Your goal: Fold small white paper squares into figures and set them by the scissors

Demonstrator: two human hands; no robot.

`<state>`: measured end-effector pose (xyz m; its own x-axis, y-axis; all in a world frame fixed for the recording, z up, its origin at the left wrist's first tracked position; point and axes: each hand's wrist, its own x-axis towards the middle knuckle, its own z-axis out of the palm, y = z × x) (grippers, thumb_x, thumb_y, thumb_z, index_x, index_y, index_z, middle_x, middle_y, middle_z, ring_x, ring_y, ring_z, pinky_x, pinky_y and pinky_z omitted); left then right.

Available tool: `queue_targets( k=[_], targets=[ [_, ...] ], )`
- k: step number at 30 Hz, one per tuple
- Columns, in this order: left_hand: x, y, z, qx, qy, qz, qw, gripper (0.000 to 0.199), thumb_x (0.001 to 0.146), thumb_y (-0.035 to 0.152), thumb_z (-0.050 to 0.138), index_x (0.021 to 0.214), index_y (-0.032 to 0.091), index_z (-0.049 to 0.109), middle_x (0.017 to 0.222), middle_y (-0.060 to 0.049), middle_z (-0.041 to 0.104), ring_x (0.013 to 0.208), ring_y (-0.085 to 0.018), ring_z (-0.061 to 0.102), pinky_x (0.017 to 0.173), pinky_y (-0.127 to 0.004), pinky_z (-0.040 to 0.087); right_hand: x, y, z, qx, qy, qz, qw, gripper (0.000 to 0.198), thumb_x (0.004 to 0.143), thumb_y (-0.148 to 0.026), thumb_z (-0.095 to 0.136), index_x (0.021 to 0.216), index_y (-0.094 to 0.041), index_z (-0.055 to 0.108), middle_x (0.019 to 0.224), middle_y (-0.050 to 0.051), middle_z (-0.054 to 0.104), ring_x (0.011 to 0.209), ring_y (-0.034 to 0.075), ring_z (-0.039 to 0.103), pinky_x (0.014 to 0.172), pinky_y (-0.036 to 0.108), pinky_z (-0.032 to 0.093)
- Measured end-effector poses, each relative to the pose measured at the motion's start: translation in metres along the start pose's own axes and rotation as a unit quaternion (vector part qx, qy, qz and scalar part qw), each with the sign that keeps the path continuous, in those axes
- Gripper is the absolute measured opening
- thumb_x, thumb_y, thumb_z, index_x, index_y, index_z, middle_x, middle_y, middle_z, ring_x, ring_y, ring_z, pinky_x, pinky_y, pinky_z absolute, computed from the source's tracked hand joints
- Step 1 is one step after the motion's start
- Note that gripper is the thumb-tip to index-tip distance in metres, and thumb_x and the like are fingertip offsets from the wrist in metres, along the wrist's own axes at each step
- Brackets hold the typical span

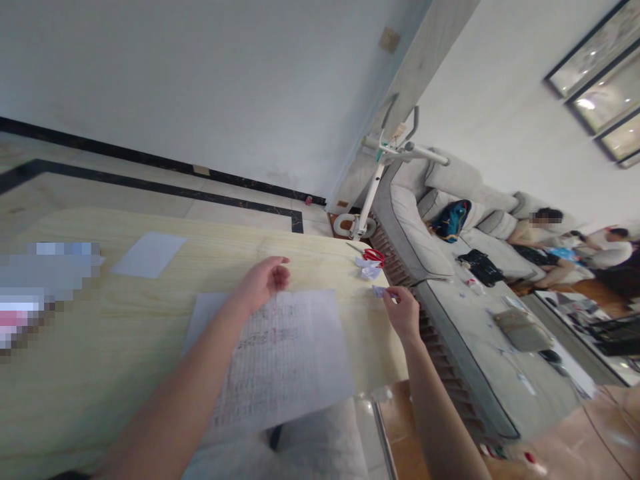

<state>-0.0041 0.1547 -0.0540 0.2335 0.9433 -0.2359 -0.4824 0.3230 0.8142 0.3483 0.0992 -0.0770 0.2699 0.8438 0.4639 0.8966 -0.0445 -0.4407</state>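
Observation:
My left hand (267, 283) hovers at the top edge of a large printed sheet of paper (310, 347), its fingers loosely curled, thumb apart, and nothing visible in it. The sheet bears rows of dark marks and lines, and its lower edge hangs past the table's near edge. At the table's right end, my right hand (404, 312) pinches a small scrap of paper (379, 291) between thumb and fingertips. Just beyond that hand lie some crumpled paper bits (369, 270) and a pair of red-handled scissors (374, 256).
A blank white sheet (150, 255) lies on the light wooden table (135, 320), left of the printed one. Past the right end stand a grey sofa (450, 313) with bags on it and a white exercise machine (373, 190). Two people sit farther along the sofa.

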Motion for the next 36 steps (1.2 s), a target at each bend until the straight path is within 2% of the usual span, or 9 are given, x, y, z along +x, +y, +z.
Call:
queue_targets(
  k=[5, 14, 21, 29, 33, 36],
  targets=[
    [0.0, -0.001, -0.001, 0.008, 0.0, 0.003, 1.0, 0.022, 0.072, 0.03, 0.062, 0.085, 0.013, 0.06, 0.062, -0.002, 0.058, 0.056, -0.012, 0.053, 0.053, -0.025, 0.04, 0.003, -0.001, 0.002, 0.021, -0.013, 0.075, 0.997, 0.024, 0.074, -0.039, 0.058, 0.078, -0.018, 0.068, 0.076, 0.006, 0.069, 0.066, 0.019, 0.059, 0.064, 0.029, 0.044],
    [-0.001, 0.001, 0.0, 0.033, -0.003, 0.018, 0.999, 0.021, 0.071, 0.031, 0.062, 0.083, 0.014, 0.06, 0.061, -0.003, 0.057, 0.056, -0.013, 0.052, 0.054, -0.026, 0.04, 0.009, -0.008, 0.0, 0.002, -0.027, 0.123, 0.992, 0.024, 0.072, -0.041, 0.058, 0.076, -0.019, 0.066, 0.074, 0.007, 0.069, 0.069, 0.021, 0.061, 0.065, 0.03, 0.043],
    [-0.001, 0.0, -0.001, 0.04, -0.013, 0.02, 0.999, 0.022, 0.072, 0.032, 0.062, 0.084, 0.014, 0.06, 0.062, -0.002, 0.057, 0.056, -0.013, 0.052, 0.053, -0.026, 0.041, 0.01, -0.009, 0.003, -0.006, -0.015, 0.131, 0.991, 0.02, 0.073, -0.038, 0.057, 0.077, -0.019, 0.065, 0.075, 0.006, 0.069, 0.07, 0.02, 0.061, 0.065, 0.029, 0.043],
    [-0.001, 0.0, 0.0, 0.022, -0.003, 0.01, 1.0, 0.021, 0.072, 0.03, 0.062, 0.084, 0.014, 0.059, 0.062, -0.002, 0.057, 0.056, -0.013, 0.052, 0.053, -0.025, 0.04, 0.01, -0.003, 0.006, -0.03, -0.002, 0.105, 0.994, 0.023, 0.074, -0.04, 0.055, 0.076, -0.019, 0.064, 0.074, 0.007, 0.069, 0.069, 0.022, 0.061, 0.064, 0.031, 0.042],
    [0.001, -0.001, -0.001, 0.008, -0.004, 0.005, 1.0, 0.022, 0.071, 0.031, 0.063, 0.084, 0.014, 0.059, 0.062, -0.002, 0.057, 0.056, -0.013, 0.052, 0.052, -0.025, 0.04, 0.012, 0.005, 0.008, 0.014, -0.007, 0.103, 0.995, 0.025, 0.073, -0.041, 0.057, 0.077, -0.018, 0.065, 0.075, 0.007, 0.069, 0.072, 0.022, 0.061, 0.066, 0.031, 0.043],
    [0.002, -0.001, -0.001, 0.004, -0.002, 0.001, 1.0, 0.02, 0.071, 0.03, 0.062, 0.083, 0.014, 0.059, 0.061, -0.002, 0.057, 0.056, -0.013, 0.052, 0.053, -0.025, 0.04, 0.014, 0.014, 0.011, 0.071, -0.001, 0.128, 0.989, 0.027, 0.071, -0.041, 0.058, 0.076, -0.016, 0.066, 0.073, 0.007, 0.068, 0.07, 0.022, 0.06, 0.065, 0.031, 0.044]
  ],
)
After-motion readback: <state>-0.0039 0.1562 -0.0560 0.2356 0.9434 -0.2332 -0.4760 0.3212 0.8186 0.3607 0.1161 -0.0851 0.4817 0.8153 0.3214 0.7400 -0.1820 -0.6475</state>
